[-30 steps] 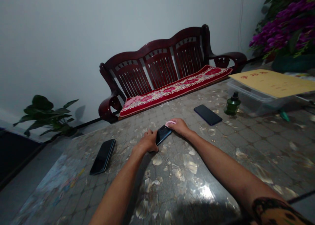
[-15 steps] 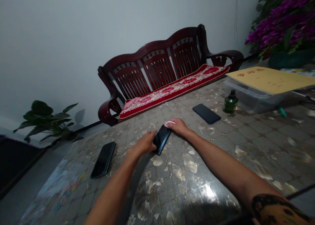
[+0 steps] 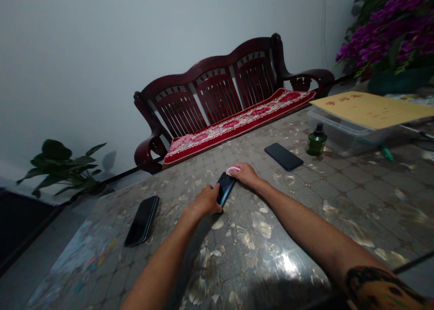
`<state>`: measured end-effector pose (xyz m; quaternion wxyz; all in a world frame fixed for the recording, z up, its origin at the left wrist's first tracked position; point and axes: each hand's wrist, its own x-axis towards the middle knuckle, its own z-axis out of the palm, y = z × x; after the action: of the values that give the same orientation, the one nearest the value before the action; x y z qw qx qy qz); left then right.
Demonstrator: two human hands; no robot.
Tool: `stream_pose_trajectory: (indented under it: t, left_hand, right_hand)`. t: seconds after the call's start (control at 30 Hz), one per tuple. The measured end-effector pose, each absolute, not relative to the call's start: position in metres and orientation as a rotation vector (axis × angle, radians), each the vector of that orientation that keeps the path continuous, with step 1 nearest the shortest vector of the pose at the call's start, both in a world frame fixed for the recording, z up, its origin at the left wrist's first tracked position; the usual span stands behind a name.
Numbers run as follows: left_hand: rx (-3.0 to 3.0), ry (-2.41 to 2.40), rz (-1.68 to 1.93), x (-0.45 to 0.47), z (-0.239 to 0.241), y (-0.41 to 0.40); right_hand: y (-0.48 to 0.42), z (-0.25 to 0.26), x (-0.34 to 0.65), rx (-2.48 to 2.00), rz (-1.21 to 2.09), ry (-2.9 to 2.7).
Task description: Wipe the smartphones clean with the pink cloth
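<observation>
A dark phone [image 3: 225, 187] lies on the patterned table [image 3: 271, 246] in the middle of the view. My left hand [image 3: 204, 202] grips its near end with curled fingers. My right hand [image 3: 247, 174] is closed at the phone's far end and presses a small pink thing [image 3: 233, 169] against it. Two more dark phones lie flat: one to the left [image 3: 142, 220], one to the right [image 3: 284, 156].
A small green bottle [image 3: 316, 140] stands at the right beside a clear plastic box [image 3: 342, 131] topped by a yellow envelope [image 3: 369, 109]. Purple flowers [image 3: 386, 34] rise behind it. A wooden bench [image 3: 230, 97] with a red cushion stands past the table's far edge.
My left hand has shifted along the phone's near end and closed on it, and the phone has turned slightly. My right hand stays with the pink thing at the far end.
</observation>
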<state>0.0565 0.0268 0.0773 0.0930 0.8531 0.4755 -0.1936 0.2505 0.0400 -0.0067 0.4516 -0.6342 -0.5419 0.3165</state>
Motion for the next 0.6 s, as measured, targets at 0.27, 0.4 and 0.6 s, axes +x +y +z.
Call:
stream_pose_trajectory:
  t: [0.27, 0.4, 0.6]
  left_hand:
    - [2.518, 1.499, -0.561, 0.063, 0.075, 0.016]
    - [2.542, 1.545, -0.539, 0.069, 0.072, 0.012]
    - [2.511, 1.519, -0.513, 0.063, 0.075, 0.025]
  right_hand:
    - [0.038, -0.004, 0.25, -1.586, 0.785, -1.342]
    - [0.037, -0.004, 0.25, -1.565, 0.782, -1.337]
    - [0.04, -0.008, 0.252, -1.519, 0.798, -1.261]
